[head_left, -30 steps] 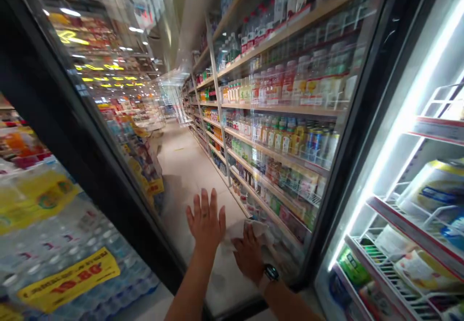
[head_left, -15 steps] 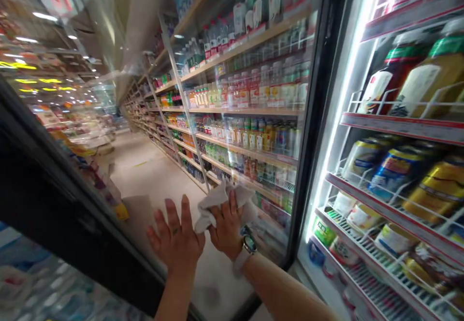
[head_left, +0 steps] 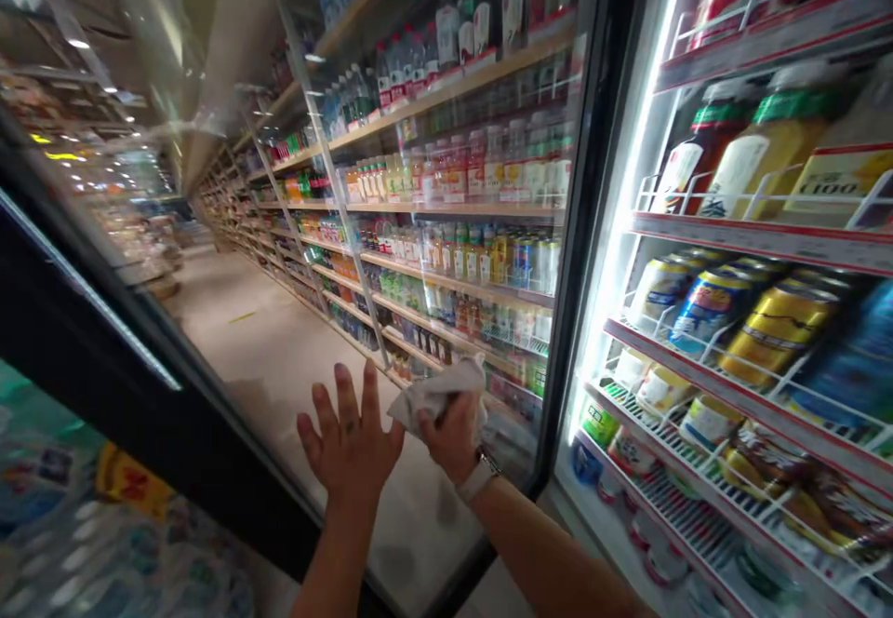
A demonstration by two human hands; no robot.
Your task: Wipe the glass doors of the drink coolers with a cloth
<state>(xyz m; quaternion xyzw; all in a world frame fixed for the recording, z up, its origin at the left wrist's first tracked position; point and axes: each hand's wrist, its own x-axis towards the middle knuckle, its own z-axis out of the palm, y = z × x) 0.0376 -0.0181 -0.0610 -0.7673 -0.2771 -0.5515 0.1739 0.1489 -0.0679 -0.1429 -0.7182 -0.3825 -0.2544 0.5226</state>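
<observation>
A white cloth (head_left: 446, 387) is bunched under my right hand (head_left: 452, 436), its fingers bent round it against the glass door (head_left: 411, 525). My left hand (head_left: 353, 441) is on the same pane just to the left, fingers spread and stretched, with nothing in it. A watch with a pale strap (head_left: 481, 474) is on my right wrist. Shelves of bottled drinks (head_left: 453, 167) show in the glass. The door's dark frame (head_left: 230, 441) runs diagonally at the left.
To the right is a lit cooler with wire-fronted shelves (head_left: 753, 236), holding cans (head_left: 778, 325), bottles (head_left: 746, 157) and cups. Wrapped bottles (head_left: 112, 544) stand at the lower left beside a yellow sign (head_left: 132, 478). A pale floor (head_left: 244, 320) shows through the glass.
My right hand has turned and closed more round the cloth, which is now more bunched. My left hand stays spread, a little higher against the glass. The view has shifted to the right.
</observation>
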